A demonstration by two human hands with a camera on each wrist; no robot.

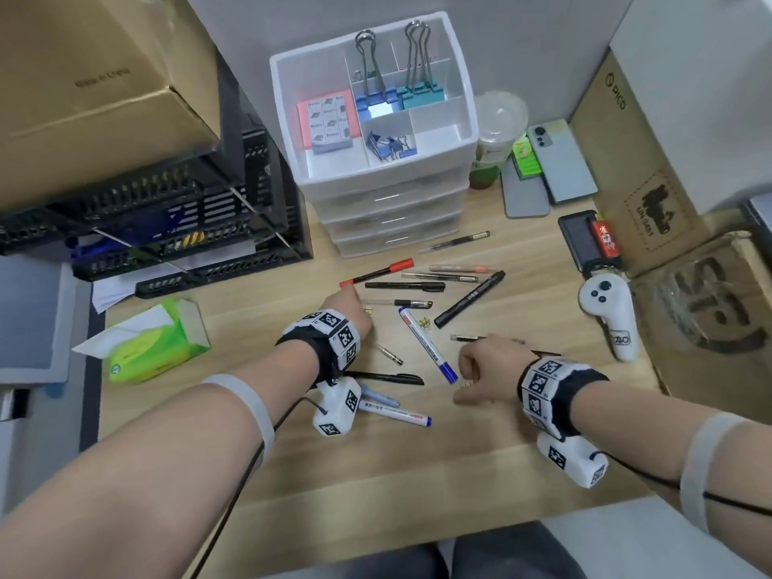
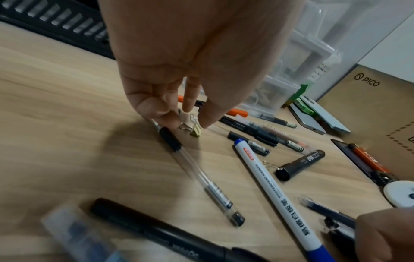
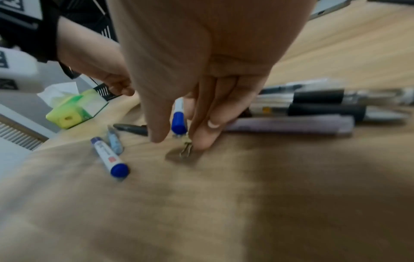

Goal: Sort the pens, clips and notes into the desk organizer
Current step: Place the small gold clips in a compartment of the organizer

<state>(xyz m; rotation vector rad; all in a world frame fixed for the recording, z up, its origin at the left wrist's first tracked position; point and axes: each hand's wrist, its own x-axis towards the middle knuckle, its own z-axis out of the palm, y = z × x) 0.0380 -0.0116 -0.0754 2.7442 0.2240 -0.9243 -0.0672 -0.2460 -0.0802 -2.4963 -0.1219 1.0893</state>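
**Both hands down on small gold clips**

On the light wooden table (image 1: 417, 474), the left hand (image 2: 190, 62) pinches a small gold binder clip (image 2: 195, 131) between thumb and fingertips, beside a clear pen with a black cap (image 2: 201, 177). The right hand (image 3: 201, 62) has its grip around another small gold clip (image 3: 186, 150) lying on the wood, near a white marker with a blue cap (image 3: 109, 157). The white plastic drawer organizer (image 1: 468, 119) stands behind, well apart from both.

Even, soft overhead light, no glare. Head view sharp, edges bowed by wide lens. Wrist views motion-blurred, esp. nearest cam; soft dark shadows pool on desk (image 3: 291, 195) just under fingers (image 2: 208, 117), palms out of focus.
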